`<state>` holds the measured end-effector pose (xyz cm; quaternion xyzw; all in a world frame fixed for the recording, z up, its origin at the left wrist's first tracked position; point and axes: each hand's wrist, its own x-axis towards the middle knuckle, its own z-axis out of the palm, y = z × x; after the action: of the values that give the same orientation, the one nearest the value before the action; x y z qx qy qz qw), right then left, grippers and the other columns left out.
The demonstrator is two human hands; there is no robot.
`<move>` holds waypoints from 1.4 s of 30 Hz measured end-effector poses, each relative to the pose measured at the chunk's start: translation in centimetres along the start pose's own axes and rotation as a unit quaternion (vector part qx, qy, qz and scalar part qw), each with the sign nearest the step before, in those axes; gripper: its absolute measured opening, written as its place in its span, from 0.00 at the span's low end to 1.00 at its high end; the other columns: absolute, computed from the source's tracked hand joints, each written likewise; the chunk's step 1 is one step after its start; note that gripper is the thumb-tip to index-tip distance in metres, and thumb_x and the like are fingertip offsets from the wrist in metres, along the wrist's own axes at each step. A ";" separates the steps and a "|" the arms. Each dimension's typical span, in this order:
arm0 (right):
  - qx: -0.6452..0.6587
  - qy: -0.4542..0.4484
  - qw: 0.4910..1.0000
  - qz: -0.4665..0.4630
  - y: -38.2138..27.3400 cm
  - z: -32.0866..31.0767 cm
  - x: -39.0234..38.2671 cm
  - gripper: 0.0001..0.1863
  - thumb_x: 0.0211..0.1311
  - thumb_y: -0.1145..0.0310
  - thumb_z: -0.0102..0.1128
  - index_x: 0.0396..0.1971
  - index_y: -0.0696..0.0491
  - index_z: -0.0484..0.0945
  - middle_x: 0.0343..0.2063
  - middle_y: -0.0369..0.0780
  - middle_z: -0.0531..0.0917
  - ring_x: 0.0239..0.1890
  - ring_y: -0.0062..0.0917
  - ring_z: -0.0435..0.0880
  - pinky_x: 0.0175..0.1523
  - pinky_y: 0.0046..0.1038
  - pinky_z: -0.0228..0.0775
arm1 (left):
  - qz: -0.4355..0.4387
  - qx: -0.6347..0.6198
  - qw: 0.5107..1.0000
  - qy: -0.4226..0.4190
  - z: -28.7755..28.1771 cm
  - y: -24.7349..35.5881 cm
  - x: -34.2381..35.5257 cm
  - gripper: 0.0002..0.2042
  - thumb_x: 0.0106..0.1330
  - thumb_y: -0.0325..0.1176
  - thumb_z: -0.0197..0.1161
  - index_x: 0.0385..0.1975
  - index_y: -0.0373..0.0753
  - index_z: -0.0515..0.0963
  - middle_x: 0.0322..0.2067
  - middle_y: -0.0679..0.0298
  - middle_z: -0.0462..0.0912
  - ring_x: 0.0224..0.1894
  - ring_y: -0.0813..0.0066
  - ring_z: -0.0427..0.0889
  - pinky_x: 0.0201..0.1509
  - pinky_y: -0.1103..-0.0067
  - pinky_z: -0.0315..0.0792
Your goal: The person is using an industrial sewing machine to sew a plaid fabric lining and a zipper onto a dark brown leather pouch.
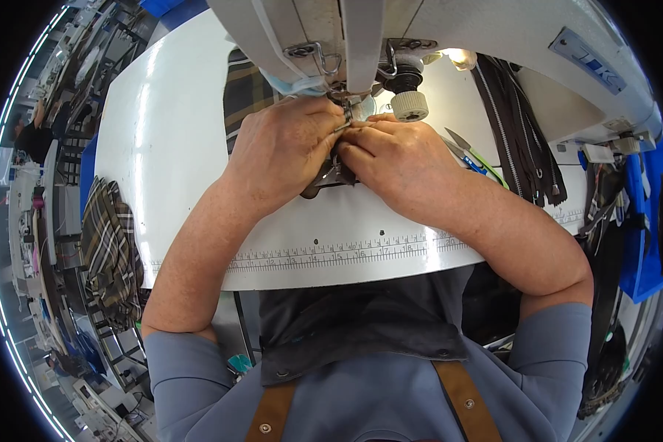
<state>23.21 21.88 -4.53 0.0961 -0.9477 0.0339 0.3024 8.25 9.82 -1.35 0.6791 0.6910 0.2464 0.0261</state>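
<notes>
Both my hands meet at the needle area of a white sewing machine [361, 44]. The fingers of my left hand [276, 144] are bent and pinched together close to the presser foot. My right hand [405, 162] pinches from the other side, its fingertips almost touching the left ones. Between and below them hangs a dark fabric piece [337, 175], mostly covered by the fingers, so its shape is unclear. Plaid fabric [244, 88] lies behind my left hand on the white table [177, 132]. The exact stitching point is hidden by my fingers.
Dark metal-toothed zippers [519, 125] lie to the right, under the machine arm. Near my right wrist are small blue-handled snips [468, 158] and a green tool [490, 169]. A ruler scale [339, 254] runs along the front edge. More plaid fabric [110, 250] hangs at the left.
</notes>
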 end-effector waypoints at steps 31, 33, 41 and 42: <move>-0.044 -0.002 0.999 -0.006 -0.7 -0.5 -0.5 0.08 0.36 0.67 0.60 0.12 0.49 0.68 0.09 0.33 0.73 0.13 0.22 0.74 0.23 0.25 0.61 | 0.086 0.093 0.992 0.007 -0.1 0.2 0.5 0.06 0.53 0.26 0.58 0.29 0.36 0.79 0.29 0.61 0.78 0.32 0.61 0.80 0.35 0.70 0.74; -0.030 -0.010 0.999 0.017 -0.5 -0.3 -0.4 0.08 0.36 0.68 0.61 0.12 0.50 0.69 0.09 0.33 0.74 0.13 0.22 0.75 0.23 0.25 0.61 | 0.086 0.134 0.987 0.011 0.3 0.2 0.4 0.08 0.50 0.23 0.61 0.31 0.37 0.80 0.30 0.61 0.80 0.31 0.61 0.80 0.35 0.71 0.73; -0.036 0.009 0.999 0.034 -0.3 -0.4 -0.7 0.06 0.35 0.69 0.62 0.13 0.51 0.72 0.11 0.33 0.75 0.14 0.22 0.77 0.24 0.25 0.63 | 0.085 0.154 0.981 0.078 0.7 -0.1 0.0 0.09 0.51 0.25 0.60 0.33 0.39 0.81 0.31 0.67 0.78 0.33 0.66 0.79 0.36 0.73 0.74; -0.029 0.008 0.999 0.029 -0.3 -0.5 -0.7 0.06 0.35 0.69 0.62 0.13 0.51 0.73 0.11 0.33 0.75 0.15 0.22 0.77 0.25 0.25 0.63 | 0.087 0.173 0.978 0.081 0.3 -0.3 -0.1 0.10 0.50 0.25 0.61 0.33 0.39 0.82 0.32 0.68 0.79 0.33 0.67 0.79 0.36 0.74 0.74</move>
<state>24.13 21.78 -4.57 0.0592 -0.9481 0.0163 0.3120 8.13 9.80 -1.79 0.7091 0.6609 0.1787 -0.1689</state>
